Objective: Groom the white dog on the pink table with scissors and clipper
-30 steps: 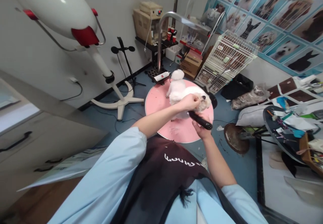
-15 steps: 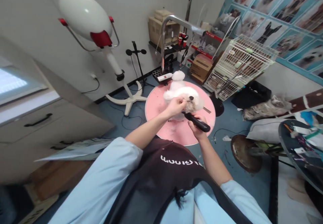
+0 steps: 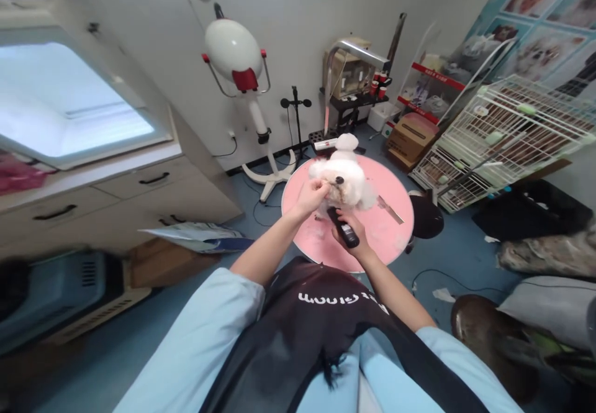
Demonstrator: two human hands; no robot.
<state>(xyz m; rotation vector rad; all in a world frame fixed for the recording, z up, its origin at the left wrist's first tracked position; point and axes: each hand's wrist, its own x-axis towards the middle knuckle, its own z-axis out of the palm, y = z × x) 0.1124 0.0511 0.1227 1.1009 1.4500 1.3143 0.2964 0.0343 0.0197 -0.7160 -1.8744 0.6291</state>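
A fluffy white dog (image 3: 350, 176) is on a round pink table (image 3: 391, 239), its dark nose toward me and the fur around its mouth stained brownish. My left hand (image 3: 313, 194) has its fingers pinched together at the side of the muzzle; they seem to hold the fur there. In my right hand (image 3: 354, 231) is a black hair clipper (image 3: 343, 228), its head just below the dog's chin. Whether the blade touches fur is hard to see. A metal comb (image 3: 391, 210) lies on the table right of the dog.
A metal grooming arm (image 3: 358, 53) rises behind the table. A white dryer on a stand (image 3: 235, 49) is at the back left. White wire cages (image 3: 503, 127) and a cardboard box (image 3: 412, 136) stand at the right. Drawers (image 3: 153, 183) line the left side.
My view has swung left, so the room appears shifted right. The clipper has turned from a sideways slant to a steeper one under the chin. My left hand stays at the muzzle.
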